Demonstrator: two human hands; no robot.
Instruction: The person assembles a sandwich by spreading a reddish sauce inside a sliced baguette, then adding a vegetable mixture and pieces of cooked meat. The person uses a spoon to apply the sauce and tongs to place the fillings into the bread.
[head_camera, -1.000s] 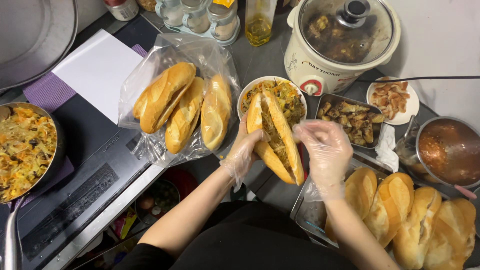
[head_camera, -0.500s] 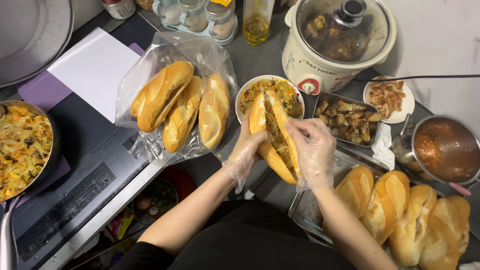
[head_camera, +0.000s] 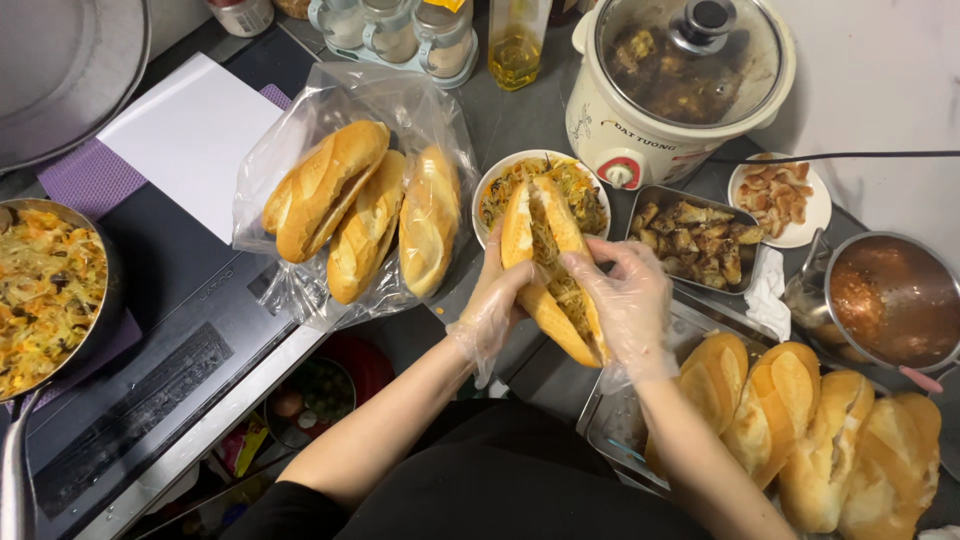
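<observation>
While both gloved hands work at the middle of the tabletop (head_camera: 520, 125), one split bread roll (head_camera: 548, 268) is held between them, just above and partly over a round bowl (head_camera: 490, 190) of shredded filling. The left hand (head_camera: 495, 300) cups the roll from below with its grip closed around the crust; the right hand (head_camera: 625, 300) lies on the other side, fingers (head_camera: 590, 265) pressed at the open cut, its grip closed on the roll too.

Counted out: three whole rolls lie in an open clear plastic bag (head_camera: 300, 120) to the left, side by side and touching. Four more rolls (head_camera: 800, 420) sit in a metal tray (head_camera: 612, 432) at the lower right, packed against one another. One white slow cooker (head_camera: 680, 90) with a glass lid stands at the top. One rectangular metal dish (head_camera: 695, 240) holds browned chunks, and one small white plate (head_camera: 780, 200) holds pale pieces. One pot (head_camera: 890, 300) of reddish sauce stands at the right, and one pan (head_camera: 50, 290) of mixed food at the far left. One sheet of white paper (head_camera: 185, 130) lies on a purple mat (head_camera: 85, 180).

The held roll is long, golden and crusty, slit lengthwise and spread open, with thin brownish strands packed along the cut. It points away from the person, tilted slightly.
</observation>
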